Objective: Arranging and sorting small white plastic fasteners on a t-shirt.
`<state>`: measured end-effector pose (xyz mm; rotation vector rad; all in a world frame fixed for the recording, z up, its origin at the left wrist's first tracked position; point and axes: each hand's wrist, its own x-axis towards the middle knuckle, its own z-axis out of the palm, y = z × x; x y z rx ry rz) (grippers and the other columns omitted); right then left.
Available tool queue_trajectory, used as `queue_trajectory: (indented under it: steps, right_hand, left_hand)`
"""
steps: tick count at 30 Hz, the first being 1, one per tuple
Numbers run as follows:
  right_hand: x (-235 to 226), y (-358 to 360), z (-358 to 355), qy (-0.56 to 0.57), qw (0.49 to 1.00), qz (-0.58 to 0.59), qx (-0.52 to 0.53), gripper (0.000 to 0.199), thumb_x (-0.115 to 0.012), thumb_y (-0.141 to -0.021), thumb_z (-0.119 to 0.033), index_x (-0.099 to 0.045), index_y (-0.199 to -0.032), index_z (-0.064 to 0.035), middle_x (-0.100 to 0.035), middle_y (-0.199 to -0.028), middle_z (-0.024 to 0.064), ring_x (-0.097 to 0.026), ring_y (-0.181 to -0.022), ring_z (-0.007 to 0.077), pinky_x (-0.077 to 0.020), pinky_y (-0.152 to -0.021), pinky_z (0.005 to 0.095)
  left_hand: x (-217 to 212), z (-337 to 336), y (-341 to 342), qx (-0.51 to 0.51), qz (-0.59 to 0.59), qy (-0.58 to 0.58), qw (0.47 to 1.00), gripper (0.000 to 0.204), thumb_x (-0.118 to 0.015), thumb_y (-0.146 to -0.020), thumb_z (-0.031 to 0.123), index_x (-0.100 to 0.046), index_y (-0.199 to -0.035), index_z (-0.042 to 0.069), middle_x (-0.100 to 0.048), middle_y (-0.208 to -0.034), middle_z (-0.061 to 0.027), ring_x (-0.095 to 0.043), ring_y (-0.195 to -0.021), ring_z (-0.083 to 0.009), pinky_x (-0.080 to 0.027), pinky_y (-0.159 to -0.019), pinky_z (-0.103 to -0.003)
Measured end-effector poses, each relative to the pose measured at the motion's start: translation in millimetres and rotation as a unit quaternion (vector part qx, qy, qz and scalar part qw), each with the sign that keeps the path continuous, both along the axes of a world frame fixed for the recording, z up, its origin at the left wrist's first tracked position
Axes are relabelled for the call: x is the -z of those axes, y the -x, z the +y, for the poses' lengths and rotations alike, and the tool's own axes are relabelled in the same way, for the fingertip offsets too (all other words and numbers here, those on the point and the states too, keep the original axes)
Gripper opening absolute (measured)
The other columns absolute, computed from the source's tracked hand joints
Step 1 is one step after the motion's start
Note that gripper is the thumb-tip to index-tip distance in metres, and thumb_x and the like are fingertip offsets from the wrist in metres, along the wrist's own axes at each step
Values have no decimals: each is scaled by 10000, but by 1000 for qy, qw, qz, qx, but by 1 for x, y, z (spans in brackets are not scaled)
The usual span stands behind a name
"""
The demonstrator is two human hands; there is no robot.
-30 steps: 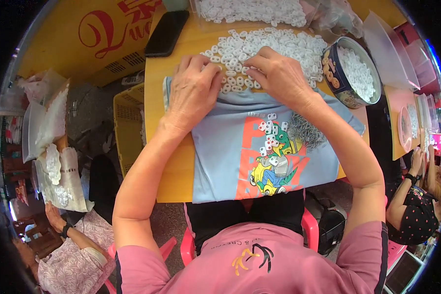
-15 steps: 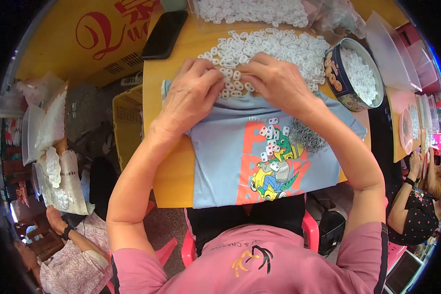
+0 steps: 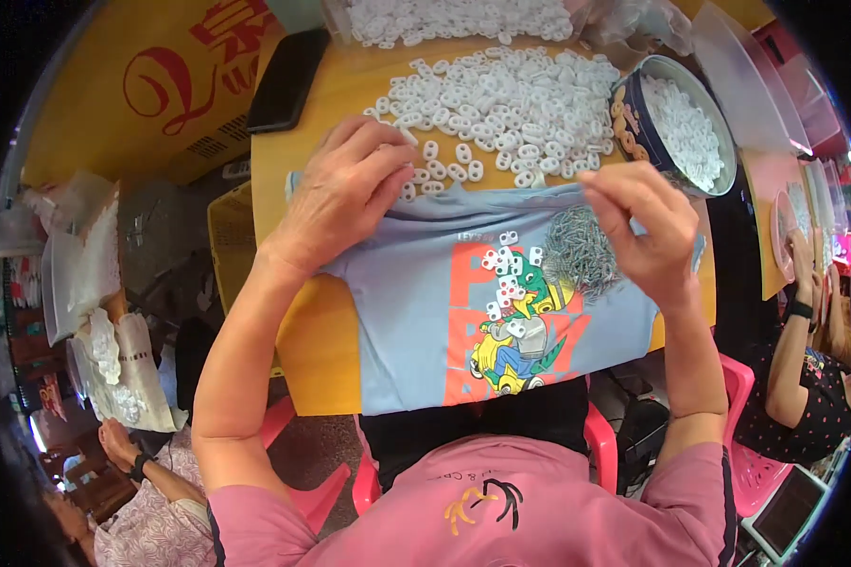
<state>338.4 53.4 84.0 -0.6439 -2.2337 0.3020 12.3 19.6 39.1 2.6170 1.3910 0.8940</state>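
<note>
My left hand [image 3: 350, 184] is at the table's far left, fingers curled and a small white plastic piece [image 3: 408, 138] at its fingertips. Several loose white two-hole pieces [image 3: 457, 172] lie beside it, just beyond the folded edge of a blue-grey T-shirt [image 3: 397, 321]. Raised over the shirt's right side, my right hand [image 3: 648, 222] has its fingers drawn together; whatever they hold is too small to make out. Below and left of it sits a heap of small grey metal screws or pins [image 3: 581, 250]. More white two-hole pieces [image 3: 509, 288] are scattered on the shirt's printed picture.
A large heap of white pieces [image 3: 511, 99] covers the far table, with a clear bin [image 3: 577, 24] of them behind. A round tin [image 3: 638, 80] stands right, a black phone [image 3: 288, 80] far left. Co-workers sit at either side, one with a hand [image 3: 118, 442] by a bag.
My right hand has left the white pieces and moved right and nearer, over the metal heap. My left hand has shifted slightly left. The view has shifted a little.
</note>
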Motion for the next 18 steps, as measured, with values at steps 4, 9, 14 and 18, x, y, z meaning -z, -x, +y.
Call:
queue_trajectory:
  steps: [4, 9, 14, 18]
  right_hand:
    - [2, -1, 20, 40, 997, -19, 65, 109, -729, -883, 40, -728, -991, 22, -710, -903, 116, -664, -710, 204, -510, -602, 302]
    - [9, 3, 34, 26, 995, -87, 44, 106, -734, -883, -16, -721, -987, 2, -693, -900, 120, -677, -737, 260, -521, -641, 336]
    - [16, 1, 32, 52, 987, -150, 29, 98, -748, -874, -109, -704, -924, -38, -663, -854, 99, -666, -749, 313, -517, -642, 385]
    - [23, 2, 28, 70, 980, -185, 39, 112, -752, -864, -131, -691, -898, -43, -653, -838, 102, -659, -749, 324, -509, -638, 407]
  left_hand:
    - [-7, 7, -32, 27, -86, 26, 996, 204, -682, -853, 14, -691, -1056, 33, -663, -1092, -104, -591, -1065, -321, -503, -929, -430]
    - [-3, 15, -41, 67, -20, 29, 997, 287, -667, -781, -37, -689, -1055, 44, -649, -1110, -105, -589, -1077, -328, -510, -912, -428]
    - [-6, 13, -41, 58, 6, 32, 998, 347, -647, -739, -65, -689, -1063, 51, -641, -1100, -107, -590, -1076, -331, -512, -906, -426]
    - [-10, 12, -63, 93, 7, 49, 994, 329, -663, -728, -27, -694, -1046, 55, -639, -1078, -83, -587, -1062, -314, -503, -905, -420]
